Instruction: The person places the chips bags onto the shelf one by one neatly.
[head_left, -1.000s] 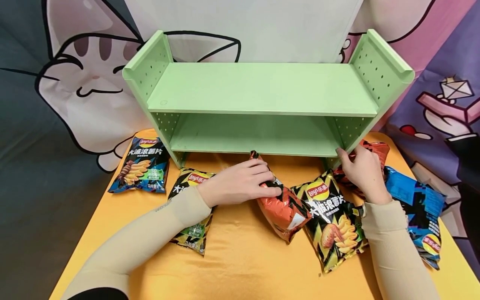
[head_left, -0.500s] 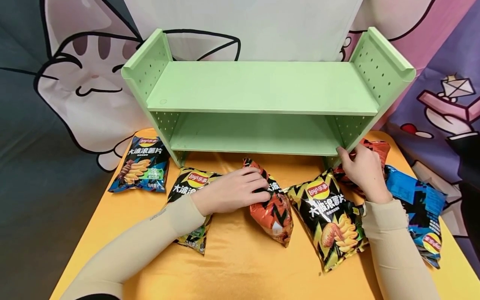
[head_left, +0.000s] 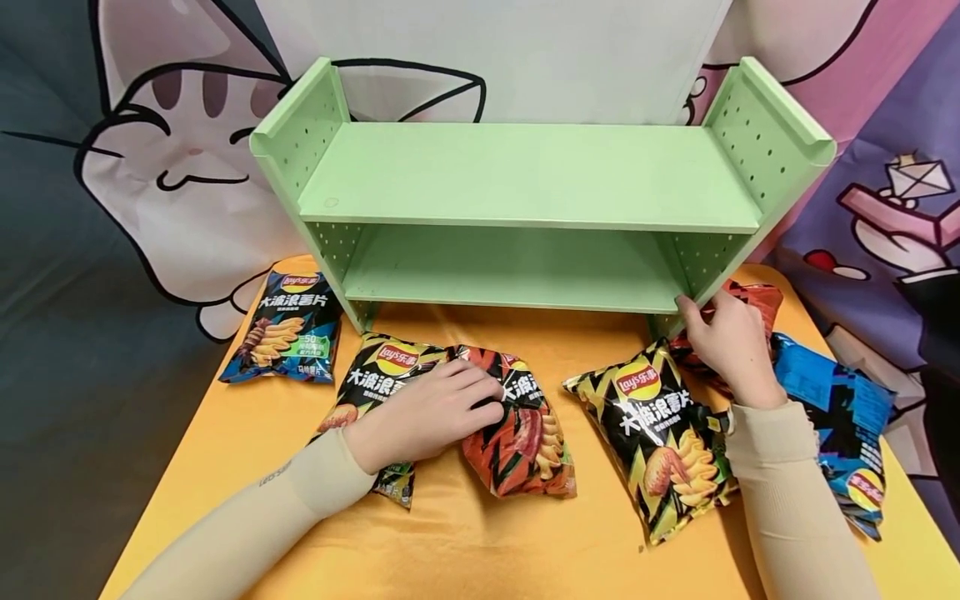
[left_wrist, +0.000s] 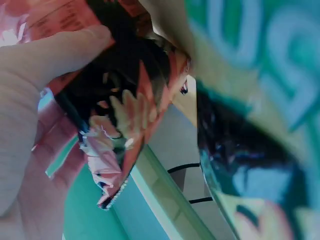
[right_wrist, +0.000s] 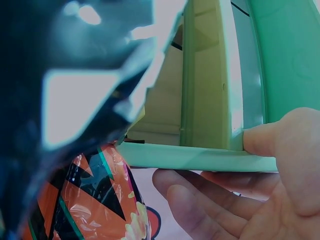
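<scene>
Green shelf, its side edge pinched by my right hand, seemingly for steadiness; my left hand grips a red crisp packet.

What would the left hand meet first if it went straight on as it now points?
The red chip bag that the left hand grips; what comes after it is hard to judge.

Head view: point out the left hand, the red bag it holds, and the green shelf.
Left hand (head_left: 427, 414), head view: back of the hand.
Red bag (head_left: 517, 437), head view: printed front.
Green shelf (head_left: 528, 175), head view: upper board.
</scene>
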